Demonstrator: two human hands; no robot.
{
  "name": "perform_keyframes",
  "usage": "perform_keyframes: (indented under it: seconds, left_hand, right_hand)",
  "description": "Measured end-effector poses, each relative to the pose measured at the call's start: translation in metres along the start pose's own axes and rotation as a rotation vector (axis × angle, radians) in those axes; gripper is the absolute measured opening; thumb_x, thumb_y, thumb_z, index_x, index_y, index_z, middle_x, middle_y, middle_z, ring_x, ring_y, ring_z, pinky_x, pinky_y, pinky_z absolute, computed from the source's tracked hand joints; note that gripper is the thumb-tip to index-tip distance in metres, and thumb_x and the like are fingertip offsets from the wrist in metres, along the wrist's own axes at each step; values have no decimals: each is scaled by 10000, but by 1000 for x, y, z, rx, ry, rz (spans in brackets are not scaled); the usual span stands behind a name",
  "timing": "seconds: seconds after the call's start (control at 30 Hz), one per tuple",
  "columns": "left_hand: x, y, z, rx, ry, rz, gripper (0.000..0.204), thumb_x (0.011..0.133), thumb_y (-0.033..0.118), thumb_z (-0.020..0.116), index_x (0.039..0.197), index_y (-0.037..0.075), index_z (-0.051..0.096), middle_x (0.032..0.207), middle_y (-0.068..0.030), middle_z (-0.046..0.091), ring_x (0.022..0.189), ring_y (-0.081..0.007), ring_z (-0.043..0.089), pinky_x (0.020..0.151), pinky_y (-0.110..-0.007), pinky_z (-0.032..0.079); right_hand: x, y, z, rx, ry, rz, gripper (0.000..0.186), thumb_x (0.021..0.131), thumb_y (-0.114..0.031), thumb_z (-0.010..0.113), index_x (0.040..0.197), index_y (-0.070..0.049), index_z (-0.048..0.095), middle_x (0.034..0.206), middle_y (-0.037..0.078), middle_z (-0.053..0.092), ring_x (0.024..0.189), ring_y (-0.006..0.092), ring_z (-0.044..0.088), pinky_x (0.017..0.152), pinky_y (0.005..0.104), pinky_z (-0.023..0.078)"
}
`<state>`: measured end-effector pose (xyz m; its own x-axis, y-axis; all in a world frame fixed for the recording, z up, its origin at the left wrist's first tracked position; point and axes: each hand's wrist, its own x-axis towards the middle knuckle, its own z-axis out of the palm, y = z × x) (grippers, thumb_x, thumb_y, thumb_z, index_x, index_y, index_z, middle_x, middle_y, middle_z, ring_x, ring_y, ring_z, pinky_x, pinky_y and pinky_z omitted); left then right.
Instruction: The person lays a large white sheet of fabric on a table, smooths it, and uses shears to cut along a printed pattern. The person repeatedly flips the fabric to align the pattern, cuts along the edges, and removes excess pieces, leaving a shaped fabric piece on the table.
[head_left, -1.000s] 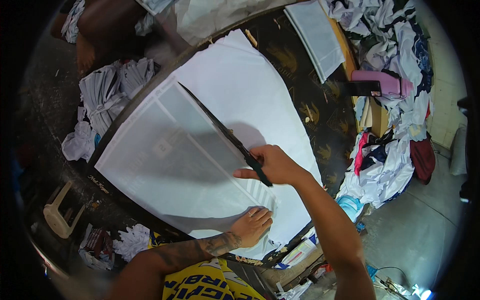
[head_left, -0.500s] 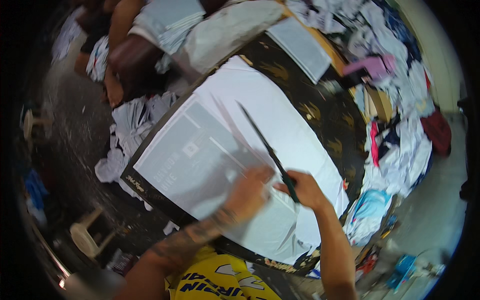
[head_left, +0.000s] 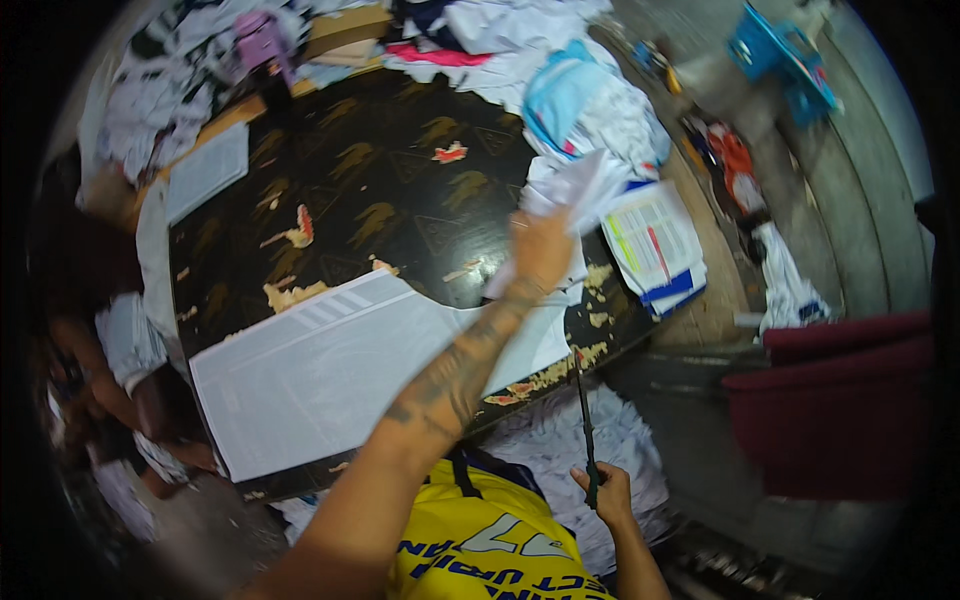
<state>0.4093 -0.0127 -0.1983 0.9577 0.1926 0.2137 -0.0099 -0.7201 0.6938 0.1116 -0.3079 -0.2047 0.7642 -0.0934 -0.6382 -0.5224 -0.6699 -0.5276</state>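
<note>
Stretched forward across the table, my left hand [head_left: 541,248] is closed on a crumpled piece of white cloth [head_left: 572,198], both a little blurred. Low on the right, my right hand [head_left: 610,494] grips the dark handles of long scissors [head_left: 586,425]. Their blades look closed and point away from me, the tip by the table's near edge. A layered white fabric panel [head_left: 300,375], with pale grey bands at its far end, lies flat left of my left forearm. The forearm hides part of its right side.
The dark patterned table [head_left: 410,150] has a chipped, peeling surface. Papers [head_left: 655,240] lie at its right edge. Heaped white clothes [head_left: 160,110] surround a purple object [head_left: 263,45] at the far side. Another person's arm [head_left: 100,365] shows at left; a maroon object [head_left: 840,400] stands right.
My view has swung round the table. My left hand has left the panel and now holds white cloth farther out. The scissors have moved off the panel to the near edge in my right hand.
</note>
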Motion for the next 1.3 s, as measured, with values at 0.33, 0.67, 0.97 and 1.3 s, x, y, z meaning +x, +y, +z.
perform_keyframes:
  seconds: [0.33,0.67,0.97,1.3]
  left_hand:
    - [-38,-72,15,-33,-358,211,421,917,194,822,1309,85,715,1178,-116,691,1160,-344,624,1042,-456,491]
    - [-15,-96,29,-11,-300,445,337,913,219,808,1194,86,677,1120,-130,618,1072,-363,592,965,-483,442]
    - [-185,-105,-39,-51,-506,338,179,867,145,855,958,57,729,1079,-114,652,1092,-341,587,973,-477,441]
    - [-170,-104,-56,8,-524,331,106,917,136,816,970,51,780,1110,-104,699,1120,-311,597,1046,-454,406]
  right_hand:
    - [-51,-13,51,103,57,60,597,866,-526,911,727,-1,663,561,79,535,535,190,453,556,402,392]
    - [-52,-56,119,370,149,37,519,944,-358,877,722,6,581,591,102,471,591,156,380,553,403,372]
    - [-102,-44,155,621,-108,200,268,970,-280,820,1004,-84,641,869,-10,590,828,129,526,786,334,468]
    - [-39,-68,210,661,6,54,472,960,-469,845,1026,-42,654,820,28,589,787,144,548,751,353,480]
